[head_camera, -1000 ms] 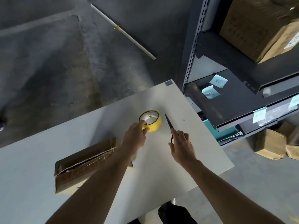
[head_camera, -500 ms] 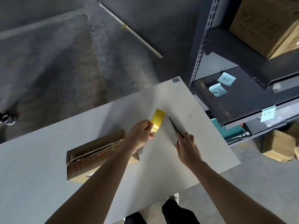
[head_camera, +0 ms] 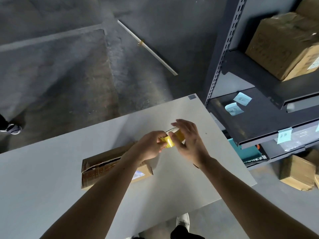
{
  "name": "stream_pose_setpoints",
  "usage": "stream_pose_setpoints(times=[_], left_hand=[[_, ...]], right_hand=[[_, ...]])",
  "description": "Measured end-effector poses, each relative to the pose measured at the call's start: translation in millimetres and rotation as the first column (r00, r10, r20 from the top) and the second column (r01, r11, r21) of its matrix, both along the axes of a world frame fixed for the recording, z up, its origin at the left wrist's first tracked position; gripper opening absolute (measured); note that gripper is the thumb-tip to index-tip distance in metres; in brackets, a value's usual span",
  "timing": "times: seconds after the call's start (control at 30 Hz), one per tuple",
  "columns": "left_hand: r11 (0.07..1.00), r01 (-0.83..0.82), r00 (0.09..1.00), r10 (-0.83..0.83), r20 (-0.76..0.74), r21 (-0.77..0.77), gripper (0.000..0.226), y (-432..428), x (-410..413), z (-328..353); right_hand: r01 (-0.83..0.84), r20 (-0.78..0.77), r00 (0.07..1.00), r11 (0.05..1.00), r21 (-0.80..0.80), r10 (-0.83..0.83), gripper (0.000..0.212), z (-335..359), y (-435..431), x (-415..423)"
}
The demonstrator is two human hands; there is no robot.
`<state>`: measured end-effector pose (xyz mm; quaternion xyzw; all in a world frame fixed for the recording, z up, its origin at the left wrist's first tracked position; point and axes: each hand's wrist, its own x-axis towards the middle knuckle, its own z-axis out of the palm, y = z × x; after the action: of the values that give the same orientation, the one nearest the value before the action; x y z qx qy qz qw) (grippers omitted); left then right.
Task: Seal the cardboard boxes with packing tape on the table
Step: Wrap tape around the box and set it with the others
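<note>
While the yellow tape roll (head_camera: pixel 170 142) is up in the air over the white table (head_camera: pixel 43 187), both hands are on it. It sits just past the far right corner of the brown cardboard box (head_camera: pixel 101 168).

The left hand (head_camera: pixel 150 147) grips the roll, with its fingers curled around the near side. The right hand (head_camera: pixel 191 144) is mostly open. Its thumb lies on the yellow tape, and its fingers are spread and almost straight over the far side of the roll. I cannot tell if those fingers touch the roll.

The box lies flat on the table. A dark gap shows along its top, and the left arm crosses over its right end.

Far to the right of the box stands a dark metal shelf rack (head_camera: pixel 259 121). Small blue paper notes (head_camera: pixel 242 99) are stuck on it, and a big brown carton (head_camera: pixel 283 47) sits on a high shelf.

Beyond the box, a long white stick (head_camera: pixel 148 49) lies on the grey floor. Far to the left of the box, a shoe (head_camera: pixel 13 129) shows at the edge of the view.
</note>
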<state>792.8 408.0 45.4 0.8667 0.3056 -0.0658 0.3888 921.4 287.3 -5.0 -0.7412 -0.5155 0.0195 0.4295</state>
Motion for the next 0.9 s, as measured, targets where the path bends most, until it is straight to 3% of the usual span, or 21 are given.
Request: stream_pose_setpoints(times=[0.13,0.33,0.63,0.9], left_hand=[[0.999,-0.008,0.999,0.006,0.036,0.051,0.008,8,-13,14],[0.977,-0.205,0.964,0.193,0.185,0.05,0.049,18,-43,33],[0.908,-0.411,0.878,0.371,0.303,0.081,0.011,45,-85,43],[0.86,-0.502,0.829,0.449,0.335,0.089,0.012,60,-119,47]], right_hand=[[-0.11,0.152,0.983,0.994,0.025,0.105,0.029,1,14,-6],[-0.173,0.083,0.982,0.985,0.002,0.172,0.022,17,28,-32],[-0.25,-0.118,0.963,0.967,-0.057,0.242,0.014,50,55,-72],[-0.319,-0.254,0.923,0.944,-0.085,0.289,0.02,51,73,-98]])
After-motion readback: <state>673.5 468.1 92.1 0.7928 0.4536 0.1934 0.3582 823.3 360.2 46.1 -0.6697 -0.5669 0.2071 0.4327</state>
